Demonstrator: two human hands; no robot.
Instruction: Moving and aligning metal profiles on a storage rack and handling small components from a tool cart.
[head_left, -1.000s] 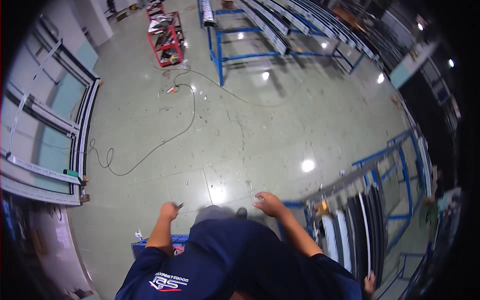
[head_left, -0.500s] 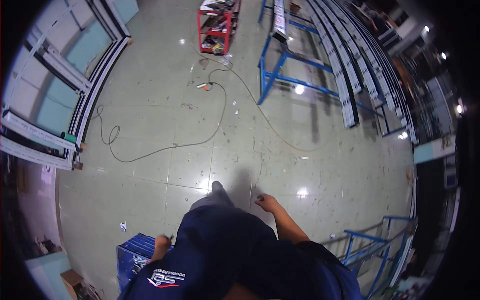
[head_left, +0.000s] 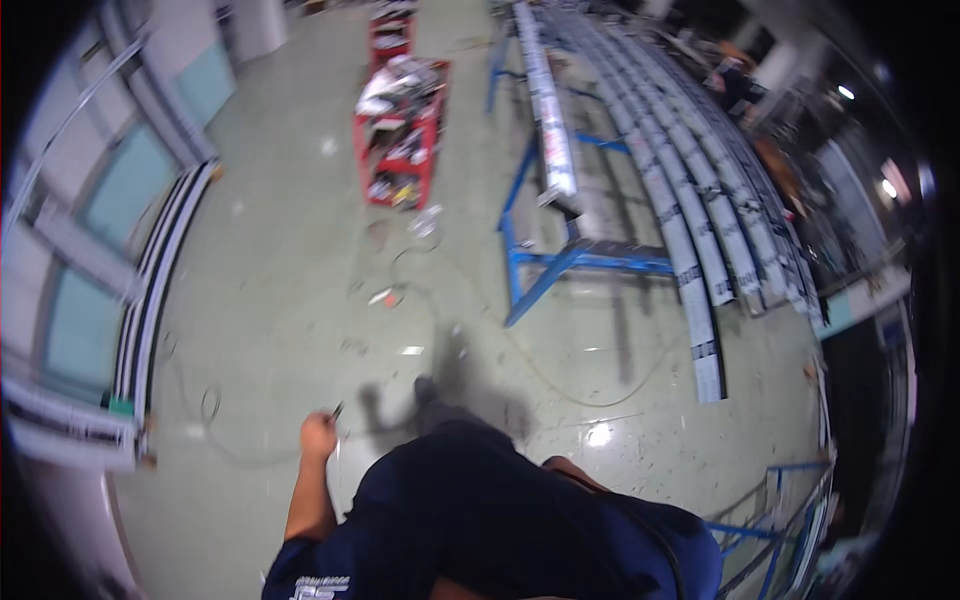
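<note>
My left hand (head_left: 318, 436) is out in front of me on the left, fingers closed around a slim dark object (head_left: 338, 409) whose tip sticks out. Motion blur hides what kind of thing it is. Below the hand is the tiled floor (head_left: 270, 330). Of my right arm only a short stretch of forearm (head_left: 572, 468) shows beside my dark blue shirt (head_left: 480, 510); the right hand itself is hidden behind my body.
A red cart (head_left: 430, 160) loaded with parts stands ahead. Blue trestles (head_left: 520, 275) to the right carry long profiles (head_left: 690, 290). A thin hose (head_left: 600, 403) and cable (head_left: 225, 452) lie across the floor. Large frames (head_left: 150, 290) lean at left.
I have walked forward, so the cart and trestles are closer. My left hand has swung forward with the dark object; my right hand has swung back out of sight.
</note>
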